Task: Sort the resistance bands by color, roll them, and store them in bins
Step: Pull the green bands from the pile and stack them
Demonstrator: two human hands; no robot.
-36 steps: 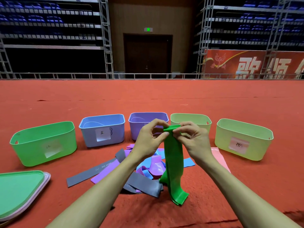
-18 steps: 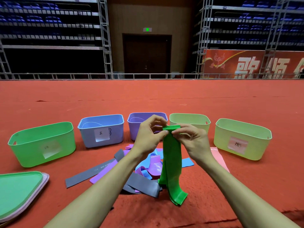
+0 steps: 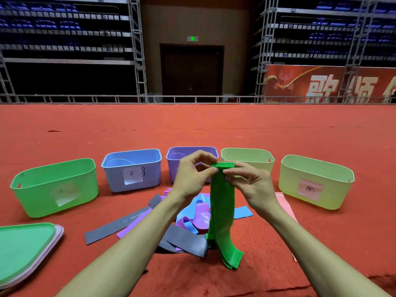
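Left hand and right hand pinched the top of the green bands, while blue bin and purple bin each held a loop.

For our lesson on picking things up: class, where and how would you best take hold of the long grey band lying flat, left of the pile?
Probably its near left end, pinched from above, coming from the left. The grey band lies flat on the carpet; that end lies bare, while the other runs toward the pile.
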